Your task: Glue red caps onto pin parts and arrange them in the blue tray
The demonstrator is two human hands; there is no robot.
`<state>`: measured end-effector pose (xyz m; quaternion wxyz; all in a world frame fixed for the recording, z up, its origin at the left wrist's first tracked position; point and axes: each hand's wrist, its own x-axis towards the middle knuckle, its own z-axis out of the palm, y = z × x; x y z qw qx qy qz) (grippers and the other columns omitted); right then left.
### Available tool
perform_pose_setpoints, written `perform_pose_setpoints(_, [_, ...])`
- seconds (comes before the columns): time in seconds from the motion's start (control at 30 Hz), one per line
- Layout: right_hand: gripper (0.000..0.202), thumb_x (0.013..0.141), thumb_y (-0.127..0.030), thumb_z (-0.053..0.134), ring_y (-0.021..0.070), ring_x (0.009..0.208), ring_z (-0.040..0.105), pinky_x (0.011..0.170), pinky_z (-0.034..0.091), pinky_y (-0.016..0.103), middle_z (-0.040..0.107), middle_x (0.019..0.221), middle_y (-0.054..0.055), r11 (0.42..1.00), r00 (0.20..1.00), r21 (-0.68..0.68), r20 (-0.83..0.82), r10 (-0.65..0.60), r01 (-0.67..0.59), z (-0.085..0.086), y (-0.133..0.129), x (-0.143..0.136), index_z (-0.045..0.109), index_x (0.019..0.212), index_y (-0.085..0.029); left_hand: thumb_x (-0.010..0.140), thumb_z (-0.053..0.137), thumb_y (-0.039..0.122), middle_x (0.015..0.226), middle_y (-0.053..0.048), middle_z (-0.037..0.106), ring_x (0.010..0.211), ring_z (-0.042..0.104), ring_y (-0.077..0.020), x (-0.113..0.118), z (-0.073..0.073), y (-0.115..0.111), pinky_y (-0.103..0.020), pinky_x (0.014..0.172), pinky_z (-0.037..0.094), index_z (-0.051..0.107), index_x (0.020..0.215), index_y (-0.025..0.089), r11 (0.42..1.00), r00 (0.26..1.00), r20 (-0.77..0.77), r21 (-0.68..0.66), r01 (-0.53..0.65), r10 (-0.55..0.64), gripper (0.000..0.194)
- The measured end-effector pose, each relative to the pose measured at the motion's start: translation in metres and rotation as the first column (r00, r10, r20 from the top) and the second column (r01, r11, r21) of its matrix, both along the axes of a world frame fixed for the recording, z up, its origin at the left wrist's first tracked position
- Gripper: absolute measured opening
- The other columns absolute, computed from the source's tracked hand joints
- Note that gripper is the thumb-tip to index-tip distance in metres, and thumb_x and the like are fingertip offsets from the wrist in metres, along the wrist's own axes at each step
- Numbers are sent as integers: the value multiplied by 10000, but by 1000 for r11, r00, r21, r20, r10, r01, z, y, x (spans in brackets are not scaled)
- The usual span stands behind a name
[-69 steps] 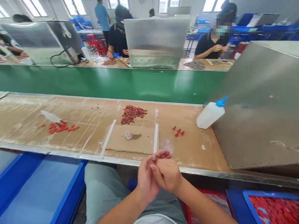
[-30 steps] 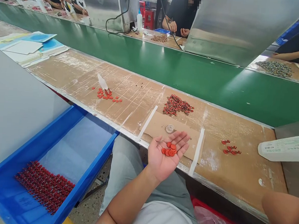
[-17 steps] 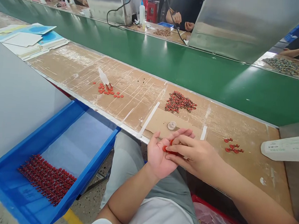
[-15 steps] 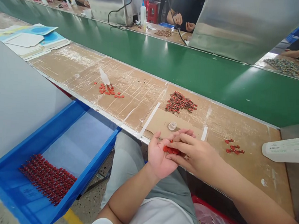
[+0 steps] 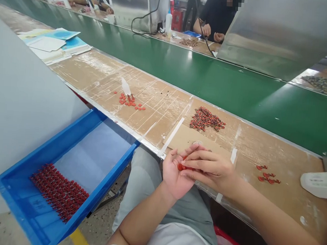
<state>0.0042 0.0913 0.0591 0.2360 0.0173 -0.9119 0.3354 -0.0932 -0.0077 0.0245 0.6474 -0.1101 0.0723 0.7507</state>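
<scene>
Several red discs (image 5: 181,166) lie in the cupped palm of my left hand (image 5: 177,175), palm up near the table's front edge. My right hand (image 5: 210,168) reaches over that palm, its fingers bent onto the discs and partly covering them. Behind the hands, a small clear cup (image 5: 197,143) on a cardboard sheet (image 5: 183,136) is mostly hidden. A pile of small red and dark metal parts (image 5: 206,119) lies beyond the sheet. To the right are several red pieces with dark stems (image 5: 268,176).
A blue tray (image 5: 108,158) at the lower left holds rows of red pieces. Loose red discs (image 5: 128,101) surround a white nozzle. A white bottle (image 5: 319,183) lies at right. Beyond the green belt (image 5: 183,66), other people's hands work near metal housings.
The view has shifted, so the table and tray appear farther right. My right hand is still over my left palm, and the clear cup is now more covered by the hands.
</scene>
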Motion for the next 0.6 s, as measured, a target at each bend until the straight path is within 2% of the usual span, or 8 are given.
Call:
perform_pose_setpoints(0.1, [152,814,-259,742,140,753,690,694,567,253,743,921,36,994,999,-109,-45,-6,1,14,2,-25,750,965,-248,861,474,271,898,-102,688,892,672,-184,-11,-5,-8,-287,845,528,679,903,100,995,994,63,-56,-81,85,270])
perform_pose_setpoints(0.2, [155,800,-362,744,111,577,621,539,495,234,731,792,25,985,988,-84,25,-150,152,18,14,-72,756,876,-228,833,517,209,791,-68,631,782,642,-168,-23,-11,-19,-280,735,525,643,802,117,975,982,60,-140,-171,181,159])
perform_pose_setpoints(0.27, [208,786,-418,741,115,556,600,559,474,245,712,713,13,974,968,15,104,-227,226,7,28,-116,757,860,-225,818,540,199,796,-66,606,743,615,-155,-32,-14,-28,-256,658,504,631,806,105,960,976,28,-184,-209,218,132])
perform_pose_setpoints(0.4, [183,809,-343,712,153,679,642,677,455,262,736,776,47,957,897,209,354,-266,201,-33,55,-210,762,910,-200,828,568,200,632,18,461,513,446,-64,-55,-22,-59,-173,452,355,584,767,128,968,976,-55,-128,-214,208,95])
perform_pose_setpoints(0.5, [155,817,-296,701,168,707,642,667,430,265,748,812,79,953,855,254,446,-266,164,-61,70,-259,770,863,-165,814,658,298,503,63,299,398,307,-56,-71,-27,-94,-176,364,247,547,670,158,973,940,-339,-197,-119,46,229])
perform_pose_setpoints(0.53, [154,824,-295,696,164,696,639,659,428,261,749,806,77,955,851,253,456,-259,155,-67,73,-270,771,848,-163,793,697,341,492,48,334,394,342,-75,-74,-27,-107,-198,351,267,554,649,166,943,863,-505,-286,-169,2,268])
perform_pose_setpoints(0.57, [158,833,-300,690,158,690,637,655,429,255,751,806,71,957,850,248,461,-255,152,-72,76,-279,773,844,-166,793,712,378,534,16,427,436,435,-110,-76,-27,-119,-222,367,332,589,695,176,865,754,-656,-375,-333,6,255])
perform_pose_setpoints(0.6, [161,840,-307,685,153,691,638,659,432,248,754,816,62,957,849,244,463,-256,155,-77,78,-287,775,853,-175,811,704,393,628,-18,527,529,532,-147,-77,-26,-130,-248,419,410,626,791,186,822,716,-698,-400,-405,12,222])
